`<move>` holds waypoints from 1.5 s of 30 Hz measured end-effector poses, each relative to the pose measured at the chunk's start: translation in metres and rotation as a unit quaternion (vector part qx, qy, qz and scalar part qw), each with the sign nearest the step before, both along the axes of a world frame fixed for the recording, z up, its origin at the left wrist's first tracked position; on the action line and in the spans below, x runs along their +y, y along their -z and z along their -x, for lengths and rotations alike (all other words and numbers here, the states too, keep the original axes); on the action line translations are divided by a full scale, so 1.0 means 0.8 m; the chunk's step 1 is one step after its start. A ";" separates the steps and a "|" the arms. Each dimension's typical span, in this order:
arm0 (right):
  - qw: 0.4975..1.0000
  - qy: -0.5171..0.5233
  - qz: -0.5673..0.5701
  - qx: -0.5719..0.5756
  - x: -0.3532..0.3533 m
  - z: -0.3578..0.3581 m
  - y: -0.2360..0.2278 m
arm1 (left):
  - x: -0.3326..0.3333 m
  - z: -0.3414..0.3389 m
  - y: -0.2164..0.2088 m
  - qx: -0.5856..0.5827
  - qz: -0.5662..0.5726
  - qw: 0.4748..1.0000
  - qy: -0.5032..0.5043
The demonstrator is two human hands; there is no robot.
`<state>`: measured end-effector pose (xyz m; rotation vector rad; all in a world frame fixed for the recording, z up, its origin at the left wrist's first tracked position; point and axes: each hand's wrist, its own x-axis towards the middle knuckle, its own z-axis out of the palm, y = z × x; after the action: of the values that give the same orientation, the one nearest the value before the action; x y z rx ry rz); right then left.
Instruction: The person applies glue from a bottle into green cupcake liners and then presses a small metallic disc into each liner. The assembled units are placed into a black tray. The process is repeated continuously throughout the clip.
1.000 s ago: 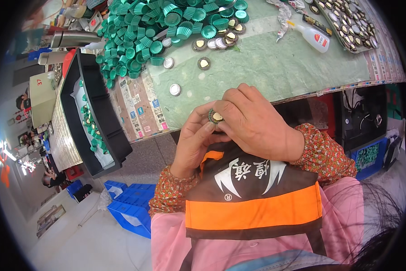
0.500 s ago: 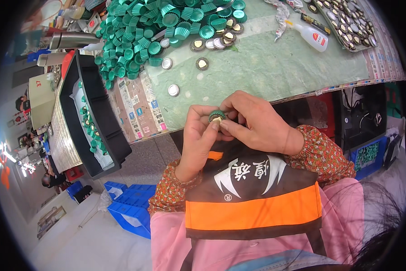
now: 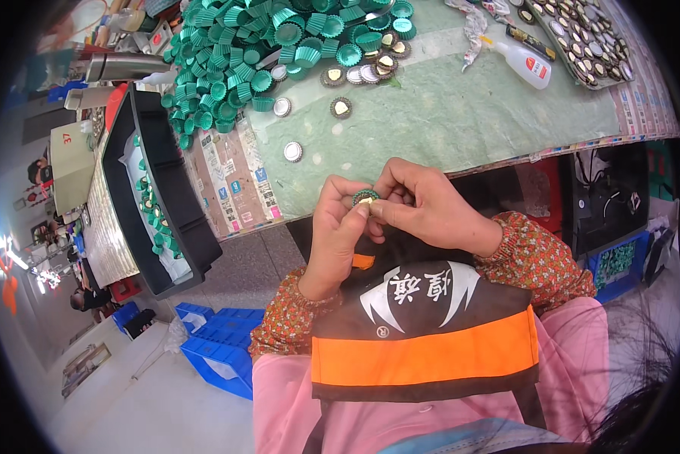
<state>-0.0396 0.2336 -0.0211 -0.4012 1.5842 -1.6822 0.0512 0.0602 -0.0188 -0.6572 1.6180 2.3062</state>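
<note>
Just beyond the table's front edge, a small green fluted cup (image 3: 365, 194) with a dark rim and a pale piece in it sits between my fingertips. My left hand (image 3: 335, 231) pinches it from the left, thumb on the near side. From the right, my right hand (image 3: 434, 216) closes thumb and fingers on the same cup. Fingers hide most of its underside. On the green-covered tabletop (image 3: 461, 121) beyond my hands lie a silvery fluted cap (image 3: 293, 152), another silvery cap (image 3: 281, 107) and a dark-rimmed cap with a pale piece (image 3: 340, 107).
A large heap of green fluted cups (image 3: 234, 57) covers the table's far left. To the right are a white squeeze bottle (image 3: 527, 66) and a tray of filled caps (image 3: 586, 38). A black bin (image 3: 192, 227) stands left, blue crates (image 3: 222, 344) below it.
My right hand has shifted slightly down and left, and my left fingers have moved a little right. The cup stays pinched between both hands.
</note>
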 end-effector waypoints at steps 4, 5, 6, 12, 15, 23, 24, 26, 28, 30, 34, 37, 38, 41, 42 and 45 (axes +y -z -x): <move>0.985 0.035 -0.040 0.166 0.018 0.031 -0.020 | -0.028 0.008 -0.011 0.002 -0.056 0.994 -0.098; 0.970 0.063 -0.057 0.227 0.029 0.042 -0.024 | -0.047 0.009 -0.015 0.043 -0.068 0.985 -0.149; 0.947 0.127 -0.099 0.279 0.040 0.054 -0.030 | -0.069 0.009 -0.023 0.082 -0.080 0.973 -0.201; 0.638 0.236 -0.371 0.632 0.117 0.138 -0.018 | -0.208 -0.016 -0.069 0.340 -0.222 0.861 -0.305; 0.631 0.206 -0.432 0.611 0.130 0.150 0.002 | -0.208 0.010 -0.057 0.283 -0.057 0.908 -0.304; 0.685 0.204 -0.372 0.593 0.131 0.164 0.023 | -0.130 0.111 -0.031 0.167 0.738 0.653 0.018; 0.691 0.215 -0.348 0.597 0.132 0.164 0.020 | -0.128 0.118 -0.027 0.138 0.756 0.639 0.041; 0.700 0.236 -0.297 0.605 0.133 0.158 0.012 | -0.133 0.118 -0.020 0.152 0.776 0.611 0.043; 0.812 0.265 -0.213 0.474 0.123 0.143 -0.003 | -0.129 0.118 -0.018 0.168 0.742 0.649 0.028; 0.920 0.270 -0.099 0.268 0.107 0.121 -0.024 | -0.108 0.106 -0.027 0.186 0.643 0.743 -0.001; 0.987 0.162 0.004 0.018 0.043 0.082 -0.043 | -0.057 0.080 -0.033 0.286 0.597 0.749 0.005; 0.991 0.127 0.031 0.035 -0.002 0.062 -0.034 | -0.024 0.066 -0.039 0.362 0.653 0.660 0.085; 0.991 0.125 0.037 0.034 -0.006 0.060 -0.033 | -0.016 0.061 -0.040 0.351 0.611 0.705 0.085; 0.993 0.116 0.038 -0.004 -0.011 0.057 -0.034 | -0.009 0.049 -0.037 0.292 0.423 0.855 0.072; 0.993 0.112 0.036 -0.024 -0.008 0.057 -0.040 | -0.010 0.044 -0.031 0.254 0.319 0.911 0.060; 0.996 0.090 0.022 -0.004 -0.001 0.058 -0.047 | -0.022 0.047 -0.025 0.122 0.055 0.986 0.098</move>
<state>-0.0858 0.2331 0.0168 -0.2804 1.6188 -1.8542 0.0137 0.0424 0.0015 -0.2278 1.8352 2.2361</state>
